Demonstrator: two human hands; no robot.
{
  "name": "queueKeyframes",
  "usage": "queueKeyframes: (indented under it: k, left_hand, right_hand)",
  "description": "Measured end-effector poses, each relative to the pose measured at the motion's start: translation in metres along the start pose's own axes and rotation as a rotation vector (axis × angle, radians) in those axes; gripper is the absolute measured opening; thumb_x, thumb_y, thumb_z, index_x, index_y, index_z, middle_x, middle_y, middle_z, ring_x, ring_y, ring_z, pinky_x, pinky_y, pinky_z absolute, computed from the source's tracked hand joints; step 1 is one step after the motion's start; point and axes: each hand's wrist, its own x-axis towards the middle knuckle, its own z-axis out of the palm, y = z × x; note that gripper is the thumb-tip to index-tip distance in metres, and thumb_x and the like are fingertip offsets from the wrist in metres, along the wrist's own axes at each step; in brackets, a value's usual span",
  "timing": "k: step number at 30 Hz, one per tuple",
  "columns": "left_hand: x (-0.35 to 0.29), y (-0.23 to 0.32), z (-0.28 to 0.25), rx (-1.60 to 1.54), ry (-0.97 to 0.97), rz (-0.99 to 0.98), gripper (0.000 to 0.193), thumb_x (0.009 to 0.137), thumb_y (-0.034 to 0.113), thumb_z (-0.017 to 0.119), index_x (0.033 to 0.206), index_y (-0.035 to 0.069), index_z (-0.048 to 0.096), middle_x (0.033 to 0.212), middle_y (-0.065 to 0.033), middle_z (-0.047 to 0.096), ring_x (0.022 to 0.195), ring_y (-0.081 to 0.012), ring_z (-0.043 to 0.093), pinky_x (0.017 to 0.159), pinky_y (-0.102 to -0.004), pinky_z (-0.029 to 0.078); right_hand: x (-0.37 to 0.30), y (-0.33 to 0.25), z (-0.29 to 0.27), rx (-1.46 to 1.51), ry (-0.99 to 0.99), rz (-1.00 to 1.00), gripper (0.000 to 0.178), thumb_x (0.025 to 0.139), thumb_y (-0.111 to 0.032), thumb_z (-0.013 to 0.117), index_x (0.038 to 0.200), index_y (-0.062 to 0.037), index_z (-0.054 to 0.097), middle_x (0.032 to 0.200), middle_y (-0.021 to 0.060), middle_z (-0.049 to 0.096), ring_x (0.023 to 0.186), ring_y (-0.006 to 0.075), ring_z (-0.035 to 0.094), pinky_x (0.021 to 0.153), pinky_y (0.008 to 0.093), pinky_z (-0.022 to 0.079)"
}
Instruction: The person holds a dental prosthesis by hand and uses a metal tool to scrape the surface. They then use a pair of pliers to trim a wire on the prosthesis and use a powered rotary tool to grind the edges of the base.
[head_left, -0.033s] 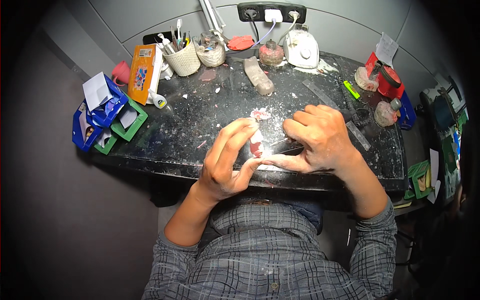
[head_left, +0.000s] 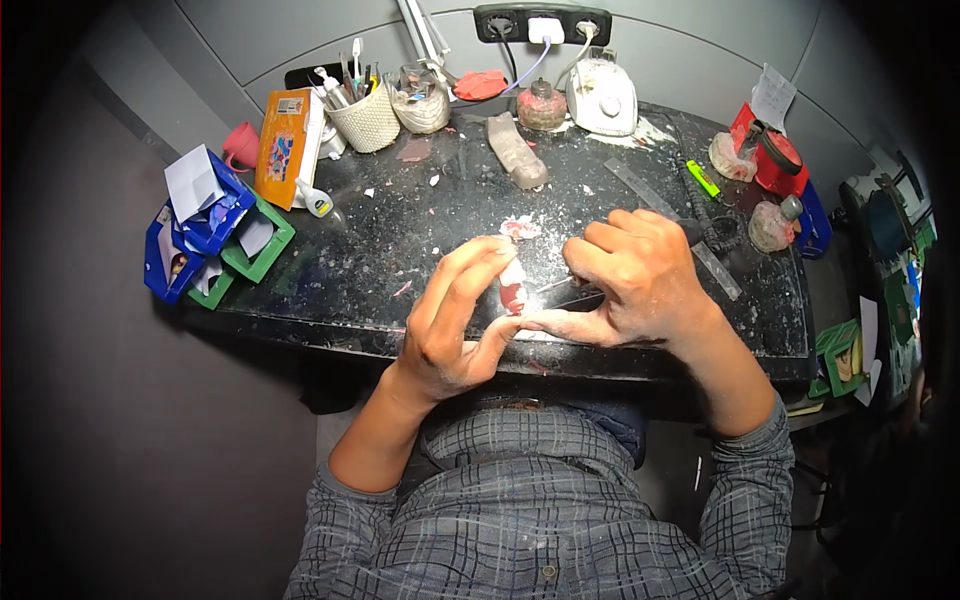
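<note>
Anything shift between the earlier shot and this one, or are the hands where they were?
Nothing visibly changed. The left hand holds the small pink-and-white piece between fingertips and thumb as before, and the right hand is in the same place beside it over the dark worktop.

Grey plaid button shirt, sleeves pushed up the forearms, fingers [head_left: 470, 275] dusted white.

small pink-and-white piece [head_left: 513, 287], upright, pinched above desk edge
</note>
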Motion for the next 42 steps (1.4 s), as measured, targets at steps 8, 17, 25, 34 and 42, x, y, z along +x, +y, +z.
queueKeyframes:
  k: [8, 17, 25, 34, 42]
  left_hand:
    - [0.005, 0.001, -0.003, -0.020, -0.092, 0.001, 0.055, 0.083, 0.008, 0.079, 0.133, -0.006, 0.062, 0.129, -0.0273, 0.063, 0.116, -0.0413, 0.066, 0.100, -0.0446, 0.055]
    - [0.005, 0.003, -0.008, 0.105, -0.144, 0.010, 0.056, 0.083, 0.010, 0.078, 0.135, -0.005, 0.065, 0.129, -0.0247, 0.061, 0.113, -0.0363, 0.065, 0.100, -0.0430, 0.054]
    - [0.006, 0.004, -0.009, 0.154, -0.160, 0.018, 0.055, 0.081, 0.007, 0.079, 0.134, -0.003, 0.066, 0.128, -0.0233, 0.062, 0.113, -0.0357, 0.064, 0.098, -0.0423, 0.054]
    - [-0.012, -0.009, 0.001, -0.177, -0.047, -0.166, 0.059, 0.091, 0.009, 0.078, 0.141, -0.007, 0.049, 0.140, -0.0269, 0.057, 0.128, -0.0354, 0.062, 0.110, -0.0441, 0.049]
    - [-0.020, -0.004, 0.032, -0.832, 0.099, -0.317, 0.054, 0.100, 0.007, 0.069, 0.140, -0.007, 0.035, 0.149, -0.0310, 0.049, 0.137, -0.0331, 0.055, 0.117, -0.0447, 0.045]
  right_hand:
    - [-0.001, -0.001, 0.004, -0.087, 0.029, -0.019, 0.066, 0.079, -0.074, 0.073, 0.075, -0.0088, 0.066, 0.062, 0.0041, 0.053, 0.056, 0.0218, 0.056, 0.055, 0.0342, 0.044]
    - [-0.002, -0.002, 0.008, -0.118, 0.007, -0.034, 0.068, 0.083, -0.075, 0.069, 0.072, -0.0077, 0.065, 0.061, 0.0051, 0.054, 0.056, 0.0214, 0.057, 0.057, 0.0342, 0.044]
    - [-0.001, -0.003, 0.007, -0.119, -0.037, -0.035, 0.065, 0.085, -0.072, 0.069, 0.073, -0.0077, 0.066, 0.062, 0.0061, 0.056, 0.058, 0.0226, 0.058, 0.058, 0.0348, 0.046]
    - [0.001, 0.001, 0.005, 0.029, 0.010, 0.062, 0.067, 0.077, -0.072, 0.077, 0.071, -0.0069, 0.063, 0.060, 0.0072, 0.057, 0.055, 0.0258, 0.061, 0.052, 0.0383, 0.047]
    - [0.003, -0.015, 0.011, 0.234, -0.026, 0.179, 0.064, 0.076, -0.069, 0.079, 0.078, -0.0063, 0.065, 0.063, 0.0094, 0.064, 0.058, 0.0296, 0.067, 0.054, 0.0423, 0.052]
